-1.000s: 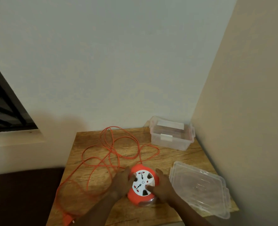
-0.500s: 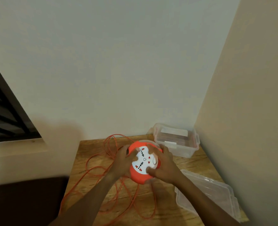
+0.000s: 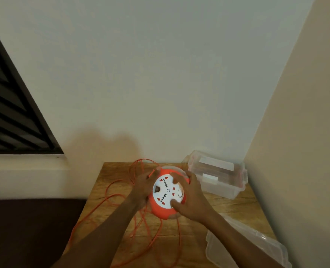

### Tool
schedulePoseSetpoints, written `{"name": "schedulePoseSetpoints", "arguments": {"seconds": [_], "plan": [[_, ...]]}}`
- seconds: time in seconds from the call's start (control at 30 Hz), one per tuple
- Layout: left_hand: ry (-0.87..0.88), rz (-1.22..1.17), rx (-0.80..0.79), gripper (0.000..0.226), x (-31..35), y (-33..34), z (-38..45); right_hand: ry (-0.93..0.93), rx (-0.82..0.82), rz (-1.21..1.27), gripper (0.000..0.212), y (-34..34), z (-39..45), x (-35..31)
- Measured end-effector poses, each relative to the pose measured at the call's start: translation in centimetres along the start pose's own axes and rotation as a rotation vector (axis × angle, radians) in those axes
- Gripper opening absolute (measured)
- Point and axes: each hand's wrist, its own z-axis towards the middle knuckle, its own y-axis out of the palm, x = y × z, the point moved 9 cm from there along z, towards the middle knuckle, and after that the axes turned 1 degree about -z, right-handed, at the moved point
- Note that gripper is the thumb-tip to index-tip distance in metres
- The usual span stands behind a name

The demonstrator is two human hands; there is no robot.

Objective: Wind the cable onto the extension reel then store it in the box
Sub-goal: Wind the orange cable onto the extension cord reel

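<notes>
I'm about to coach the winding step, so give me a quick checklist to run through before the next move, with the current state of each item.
1. Reel held firmly: ok. The left hand and right hand grip the orange extension reel on both sides, lifted off the wooden table.
2. Cable wound: not ok. The orange cable lies in loose loops on the table.
3. Cable free of knots: cannot tell.
4. Box open: ok. The clear plastic box has no lid on.
5. Lid within reach: ok. The lid lies on the table by the right arm.
</notes>
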Motion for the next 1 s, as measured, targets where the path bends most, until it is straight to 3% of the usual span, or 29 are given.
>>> {"name": "schedulePoseSetpoints", "arguments": {"seconds": [0.13, 0.2, 0.3, 0.5, 0.7, 1.0], "plan": [[0.062, 0.133, 0.097, 0.046, 1.7, -0.1, 0.3, -0.168, 0.108, -0.332, 0.054, -0.5, 0.5, -1.3], [0.103, 0.182, 0.109, 0.054, 2.5, 0.0, 0.4, -0.307, 0.035, -0.512, 0.054, 1.1, 0.6, -2.7], [0.176, 0.218, 0.130, 0.063, 3.8, -0.4, 0.9, -0.357, -0.026, -0.612, 0.063, 2.2, 1.6, -3.7], [0.216, 0.252, 0.117, 0.073, 4.5, -1.5, 2.2, -0.472, -0.053, -0.766, 0.051, 2.8, 2.7, -5.1], [0.210, 0.327, 0.017, 0.056, 4.2, -2.1, 2.0, -0.734, -0.279, -0.889, 0.042, 3.8, 1.7, -6.0], [0.104, 0.324, -0.031, 0.063, 3.5, -1.2, 0.9, -0.733, -0.541, -1.163, 0.046, 4.9, 1.0, -6.6]]}}
